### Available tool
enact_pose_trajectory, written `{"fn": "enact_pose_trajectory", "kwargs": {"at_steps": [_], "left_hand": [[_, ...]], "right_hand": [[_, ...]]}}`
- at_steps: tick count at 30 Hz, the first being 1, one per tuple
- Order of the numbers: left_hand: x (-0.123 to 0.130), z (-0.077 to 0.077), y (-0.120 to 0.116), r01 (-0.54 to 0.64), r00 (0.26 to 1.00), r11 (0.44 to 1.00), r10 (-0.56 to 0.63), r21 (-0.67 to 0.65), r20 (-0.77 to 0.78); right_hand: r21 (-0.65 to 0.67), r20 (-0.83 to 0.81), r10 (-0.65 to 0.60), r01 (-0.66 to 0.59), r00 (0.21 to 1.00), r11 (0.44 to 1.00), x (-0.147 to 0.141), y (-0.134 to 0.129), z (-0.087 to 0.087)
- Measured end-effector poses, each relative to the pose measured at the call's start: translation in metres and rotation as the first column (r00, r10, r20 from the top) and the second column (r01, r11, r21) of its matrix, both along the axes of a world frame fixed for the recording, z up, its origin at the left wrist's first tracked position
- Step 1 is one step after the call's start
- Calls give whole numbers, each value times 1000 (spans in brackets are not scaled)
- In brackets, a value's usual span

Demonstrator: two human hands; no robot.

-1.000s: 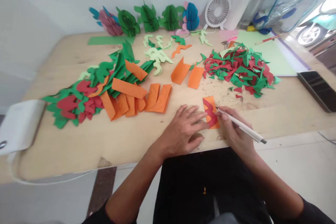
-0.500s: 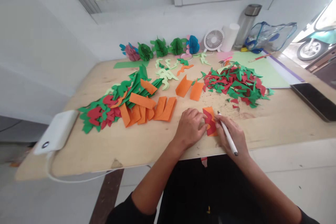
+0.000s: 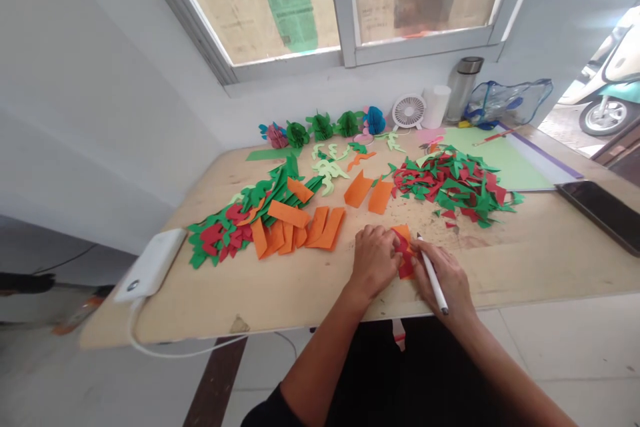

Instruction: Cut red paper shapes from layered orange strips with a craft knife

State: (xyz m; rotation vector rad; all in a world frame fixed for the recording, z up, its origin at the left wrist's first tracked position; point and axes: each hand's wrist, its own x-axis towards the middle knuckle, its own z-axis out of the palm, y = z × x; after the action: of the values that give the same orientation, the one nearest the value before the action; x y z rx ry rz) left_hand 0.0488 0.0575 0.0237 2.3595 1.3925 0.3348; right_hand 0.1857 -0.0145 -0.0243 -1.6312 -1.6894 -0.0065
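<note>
Near the table's front edge, a wavy red paper cutout (image 3: 406, 268) lies on a piece of orange paper (image 3: 401, 232). My left hand (image 3: 376, 260) has its fingers curled and pressed down on the cutout's left side, covering part of it. In my right hand (image 3: 447, 273) is a white marker pen (image 3: 434, 278), slanted, with its dark tip up by the orange paper's right edge. The fingertips of that hand also touch the paper's right side. Folded orange papers (image 3: 327, 230) lie to the left, and two more orange pieces (image 3: 358, 189) lie farther back.
Green and red paper shapes (image 3: 215, 240) are heaped at left, beside a white power bank (image 3: 153, 265) with a cable. A pile of scraps (image 3: 455, 180) lies at right, near a phone (image 3: 603, 213). Paper figures (image 3: 320, 125), a small fan (image 3: 409, 111) and a bottle (image 3: 461, 90) line the wall.
The camera view has tilted up, so the table sits lower and more window shows. My left hand has closed in over the red cutout, while the pen stays at the paper's right edge.
</note>
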Motion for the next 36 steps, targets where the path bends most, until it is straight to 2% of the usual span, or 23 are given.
{"fn": "enact_pose_trajectory", "kwargs": {"at_steps": [7,11,20,25,31,36], "left_hand": [[3,-4,-8,-52,999,998,52,21,5],[2,-4,-2,-58,998,998,58,34,2],[4,11,36,150,981,989,-149,-5,-121],[5,14,47,196,967,980,-201,-45,-157],[-1,13,47,187,977,980,-193,-71,-92],[-6,20,37,190,982,978,-188,-90,25]], "right_hand": [[-9,-37,-12,11,999,1000,2,1,-4],[-17,-38,-17,17,999,1000,2,2,-4],[-29,-39,-18,17,999,999,3,1,-4],[-41,-19,-3,3,1000,999,3,1,-4],[-57,-98,-14,8,995,998,3,1,-1],[-80,-188,-45,31,981,996,2,1,3]]}}
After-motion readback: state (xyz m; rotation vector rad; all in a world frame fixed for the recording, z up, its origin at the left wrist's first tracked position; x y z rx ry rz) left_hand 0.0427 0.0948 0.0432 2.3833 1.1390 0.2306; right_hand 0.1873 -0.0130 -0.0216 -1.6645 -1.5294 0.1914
